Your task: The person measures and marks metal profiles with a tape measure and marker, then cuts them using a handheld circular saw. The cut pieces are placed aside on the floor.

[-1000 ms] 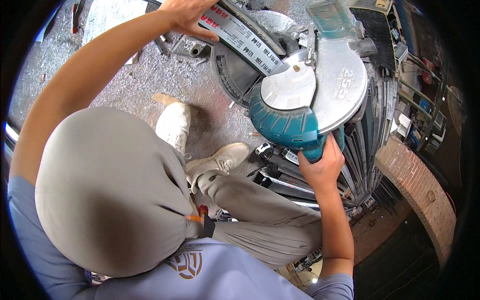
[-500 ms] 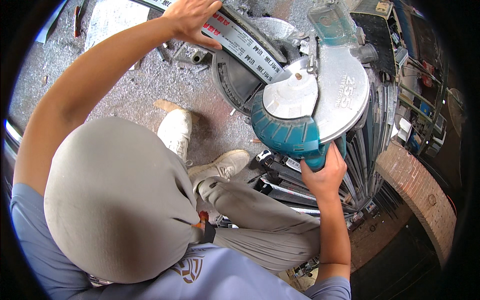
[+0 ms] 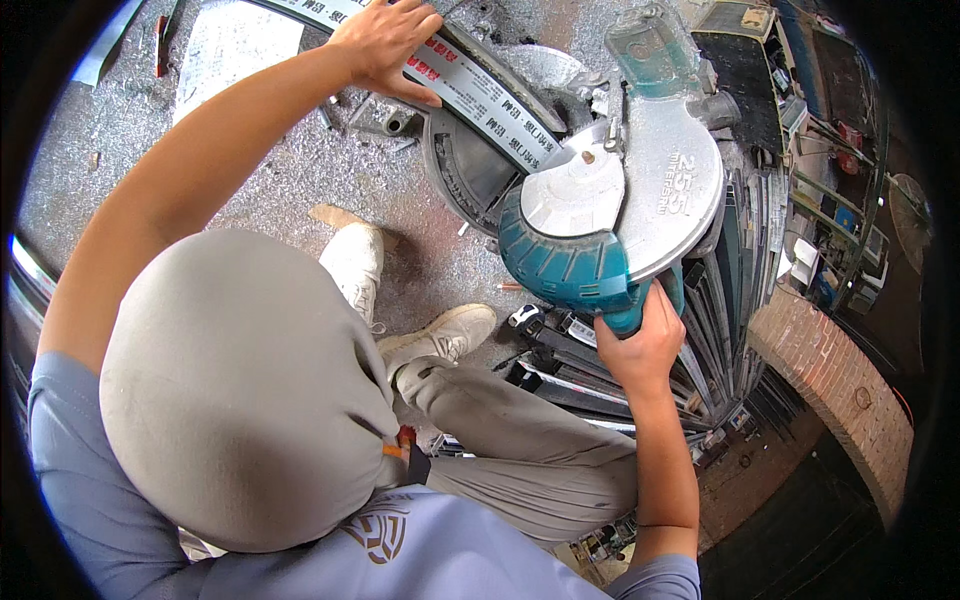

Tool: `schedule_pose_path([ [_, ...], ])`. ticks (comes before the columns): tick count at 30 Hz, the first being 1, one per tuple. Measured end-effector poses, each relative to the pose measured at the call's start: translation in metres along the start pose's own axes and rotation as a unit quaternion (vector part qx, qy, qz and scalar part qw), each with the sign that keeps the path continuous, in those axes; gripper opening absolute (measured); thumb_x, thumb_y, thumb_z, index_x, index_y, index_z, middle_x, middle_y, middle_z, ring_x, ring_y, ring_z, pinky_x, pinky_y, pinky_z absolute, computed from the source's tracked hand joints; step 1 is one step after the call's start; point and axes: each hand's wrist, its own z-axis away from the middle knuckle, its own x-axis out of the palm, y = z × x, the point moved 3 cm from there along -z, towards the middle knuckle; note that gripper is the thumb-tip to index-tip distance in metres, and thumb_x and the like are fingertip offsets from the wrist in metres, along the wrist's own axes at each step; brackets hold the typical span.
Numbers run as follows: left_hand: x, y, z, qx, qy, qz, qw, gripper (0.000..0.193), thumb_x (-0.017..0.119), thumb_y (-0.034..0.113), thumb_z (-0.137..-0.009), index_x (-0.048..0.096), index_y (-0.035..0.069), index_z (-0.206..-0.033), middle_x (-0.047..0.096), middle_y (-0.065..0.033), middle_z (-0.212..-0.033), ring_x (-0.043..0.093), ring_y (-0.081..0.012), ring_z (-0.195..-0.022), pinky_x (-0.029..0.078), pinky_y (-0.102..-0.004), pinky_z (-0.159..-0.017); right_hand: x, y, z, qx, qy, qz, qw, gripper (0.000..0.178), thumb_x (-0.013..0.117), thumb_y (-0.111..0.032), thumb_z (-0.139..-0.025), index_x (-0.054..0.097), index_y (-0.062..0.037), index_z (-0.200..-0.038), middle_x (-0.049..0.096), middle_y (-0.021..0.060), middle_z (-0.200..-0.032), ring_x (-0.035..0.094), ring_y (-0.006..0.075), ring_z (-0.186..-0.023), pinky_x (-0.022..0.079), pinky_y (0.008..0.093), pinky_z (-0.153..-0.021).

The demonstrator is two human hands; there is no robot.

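Observation:
My left hand (image 3: 385,48) grips a long aluminium profile (image 3: 490,108) from above, fingers over its far side and thumb along the near side. Printed white film covers the profile, which lies slantwise on the mitre saw's base with its near end under the saw head. My right hand (image 3: 645,335) is wrapped round the handle of the mitre saw (image 3: 675,185), below its teal motor-like housing and silver guard. The guard and the profile's end hide the blade. Some of my right fingers are hidden behind the handle.
Metal shavings cover the floor (image 3: 240,180). Many long profiles (image 3: 715,310) stand or lie bundled right of the saw, with a tape measure (image 3: 526,318) near them. A brick structure (image 3: 835,385) rises at the right. A pale sheet (image 3: 235,55) lies far left.
The saw head and my right hand on its handle have shifted slightly left. My left hand stays on the profile, which has hardly moved.

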Motion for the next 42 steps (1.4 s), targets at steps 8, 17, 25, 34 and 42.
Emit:
schedule_pose_path([
  [8, -0.005, 0.001, -0.001, 0.004, 0.001, 0.003, 1.000, 0.093, 0.071, 0.089, -0.058, 0.057, 0.006, -0.096, 0.059, -0.0114, -0.095, 0.057, -0.0295, -0.095, 0.041, -0.0464, -0.090, 0.006, -0.001, 0.002, -0.014, 0.030, -0.010, 0.999, 0.048, 0.079, -0.011, -0.065, 0.063, 0.0036, -0.107, 0.067, 0.0249, -0.098, 0.065, 0.0483, -0.087, 0.055, 0.0501, -0.076],
  [17, -0.001, 0.001, 0.000, -0.001, -0.004, 0.009, 1.000, 0.096, 0.070, 0.090, -0.058, 0.058, 0.005, -0.099, 0.060, -0.0127, -0.098, 0.057, -0.0305, -0.098, 0.041, -0.0517, -0.096, 0.000, -0.003, -0.001, 0.017, -0.004, -0.022, 1.000, 0.041, 0.079, -0.011, -0.066, 0.064, 0.0001, -0.102, 0.067, 0.0217, -0.091, 0.066, 0.0468, -0.084, 0.055, 0.0494, -0.074],
  [25, 0.005, 0.004, 0.005, -0.028, -0.042, -0.084, 0.995, 0.113, 0.062, 0.094, -0.069, 0.054, 0.003, -0.136, 0.059, -0.0137, -0.126, 0.054, -0.0319, -0.121, 0.042, -0.0502, -0.105, 0.001, 0.004, 0.005, 0.028, -0.014, 0.007, 0.999, 0.054, 0.091, -0.018, -0.058, 0.062, 0.0009, -0.099, 0.066, 0.0251, -0.091, 0.066, 0.0475, -0.085, 0.055, 0.0506, -0.073],
  [34, -0.021, 0.012, 0.010, -0.032, -0.055, -0.041, 0.997, 0.135, 0.057, 0.098, -0.068, 0.027, 0.005, -0.162, 0.040, -0.0126, -0.159, 0.054, -0.0271, -0.130, 0.037, -0.0472, -0.109, 0.013, 0.017, 0.016, 0.034, 0.021, 0.004, 0.999, 0.051, 0.077, -0.010, -0.070, 0.063, 0.0066, -0.116, 0.065, 0.0300, -0.104, 0.062, 0.0532, -0.097, 0.051, 0.0551, -0.083],
  [42, -0.009, 0.009, 0.007, -0.018, -0.029, 0.000, 0.999, 0.117, 0.064, 0.094, -0.066, 0.037, 0.026, -0.158, 0.044, -0.0127, -0.155, 0.052, -0.0287, -0.133, 0.034, -0.0461, -0.109, 0.021, 0.033, 0.020, 0.023, 0.034, 0.001, 0.999, 0.053, 0.072, -0.010, -0.071, 0.063, 0.0070, -0.120, 0.067, 0.0312, -0.107, 0.062, 0.0538, -0.098, 0.051, 0.0554, -0.084],
])
